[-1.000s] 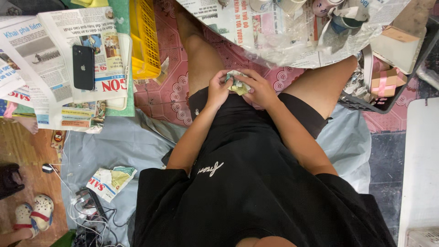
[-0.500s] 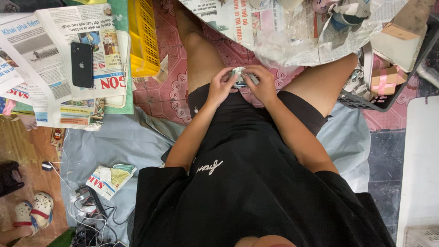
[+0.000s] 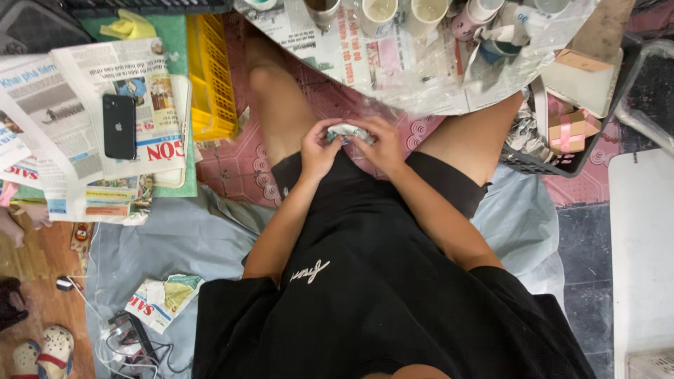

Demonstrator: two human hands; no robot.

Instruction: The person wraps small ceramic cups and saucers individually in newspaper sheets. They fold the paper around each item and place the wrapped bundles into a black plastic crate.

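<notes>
Both hands, left hand and right hand, remain closed around a small crumpled grey-white paper wad, below liquid-filled cups on newspaper.

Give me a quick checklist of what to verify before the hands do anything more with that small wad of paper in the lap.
1. Left hand has a grip on the small crumpled paper piece: ok.
2. Right hand also on the paper piece: ok.
3. Paper piece fully in sight: not ok, fingers cover most of it.
4. Cups on the newspaper-covered surface ahead are upright: ok, though their contents cannot be told.
5. Black phone lies flat on the newspaper stack, apart from both hands: ok.
6. Yellow crate is out of the arms' way: ok.
</notes>
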